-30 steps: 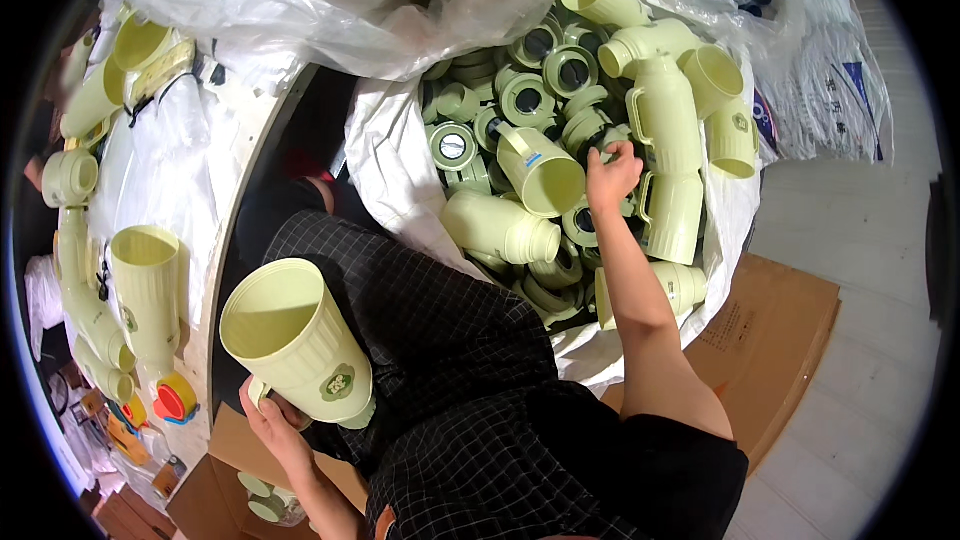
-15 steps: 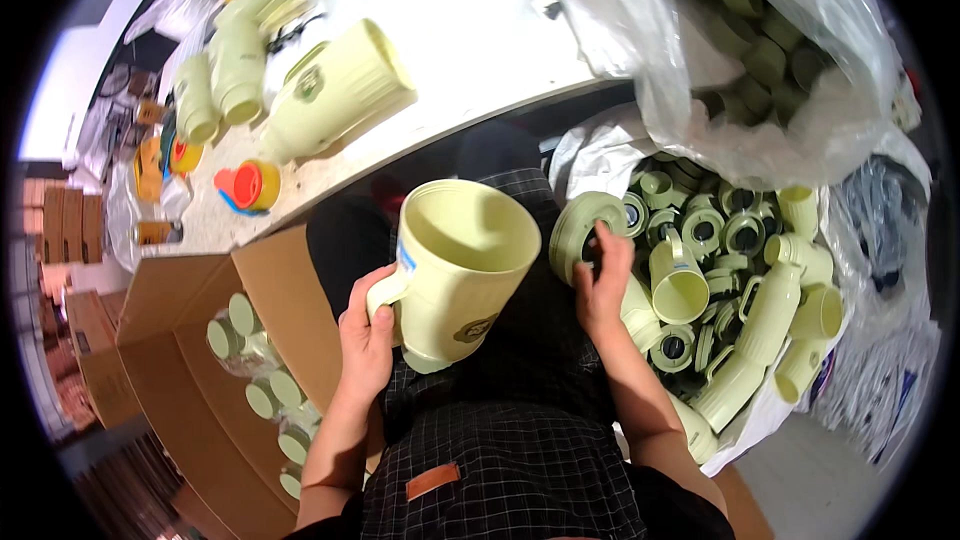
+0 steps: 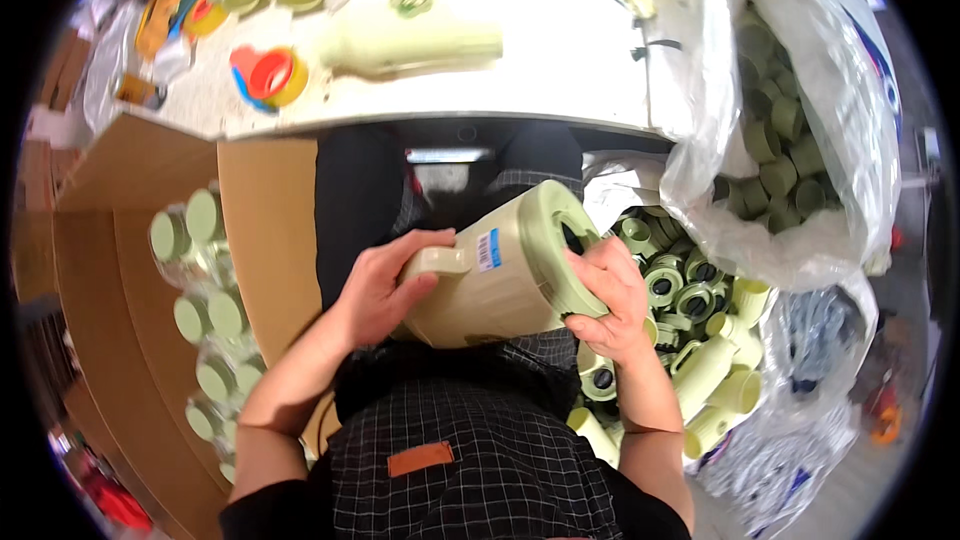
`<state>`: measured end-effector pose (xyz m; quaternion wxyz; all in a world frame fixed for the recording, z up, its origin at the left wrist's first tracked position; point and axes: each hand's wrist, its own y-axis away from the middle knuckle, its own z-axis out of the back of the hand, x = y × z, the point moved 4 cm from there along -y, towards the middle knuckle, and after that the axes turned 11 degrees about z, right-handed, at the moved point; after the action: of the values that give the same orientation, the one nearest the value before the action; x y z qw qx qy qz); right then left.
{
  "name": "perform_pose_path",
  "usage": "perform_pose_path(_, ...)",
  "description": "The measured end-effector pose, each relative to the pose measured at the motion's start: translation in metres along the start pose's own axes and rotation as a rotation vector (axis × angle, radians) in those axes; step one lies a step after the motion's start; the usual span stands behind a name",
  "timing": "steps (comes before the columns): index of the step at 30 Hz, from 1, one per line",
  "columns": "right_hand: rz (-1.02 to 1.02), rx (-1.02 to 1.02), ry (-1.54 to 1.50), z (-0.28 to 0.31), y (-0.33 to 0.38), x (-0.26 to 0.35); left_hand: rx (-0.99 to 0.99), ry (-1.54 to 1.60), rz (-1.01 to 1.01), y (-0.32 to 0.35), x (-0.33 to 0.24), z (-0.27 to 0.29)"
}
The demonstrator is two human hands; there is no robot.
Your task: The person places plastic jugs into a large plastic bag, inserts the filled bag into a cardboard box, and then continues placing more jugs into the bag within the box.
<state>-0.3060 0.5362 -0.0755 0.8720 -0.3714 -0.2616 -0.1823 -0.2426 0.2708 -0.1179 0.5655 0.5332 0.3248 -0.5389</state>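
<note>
A pale yellow-green jug [image 3: 480, 290] lies tilted on its side above my lap, its mouth toward the right. My left hand [image 3: 385, 285] is closed at its handle, fingers over the top of it. A green lid [image 3: 550, 215] with a black middle sits at the jug's mouth. Gripping that lid, my right hand [image 3: 613, 300] has its thumb low on the rim and its fingers across the face. Whether the lid is fully seated cannot be made out. A small blue and white label [image 3: 488, 250] shows on the jug near the handle.
On my left stands an open cardboard box [image 3: 140, 310] with capped bottles [image 3: 215, 315] inside. To the right are a sack of lids and jug parts [image 3: 705, 340] and a plastic bag of green cups [image 3: 775, 140]. Ahead, a white table [image 3: 560, 80] bears another jug [image 3: 415, 35] and tape rolls [image 3: 275, 75].
The lid, earlier beside the jug in my right hand, now meets the jug's mouth. The jug has tipped from mouth up to mouth right. The whole view has turned.
</note>
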Motion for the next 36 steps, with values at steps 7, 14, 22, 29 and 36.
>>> perform_pose_path(7,-0.106,0.007,0.01,-0.017,-0.004,0.018,0.005,0.014,0.073,0.013,0.008,0.002)
perform_pose_path(14,-0.275,0.101,-0.026,-0.013,-0.017,0.012,-0.265,-0.213,0.029,0.036,-0.008,-0.02)
perform_pose_path(22,-0.236,-0.492,-0.138,0.123,-0.077,-0.05,-0.262,-0.266,-0.087,0.034,-0.004,-0.026)
perform_pose_path(29,-0.436,-0.069,-0.416,-0.006,-0.005,-0.091,-0.116,-0.3,-0.115,0.034,-0.018,-0.028)
perform_pose_path(36,-0.654,0.081,-0.674,-0.028,-0.007,-0.076,-0.064,0.035,0.116,-0.15,0.022,0.034)
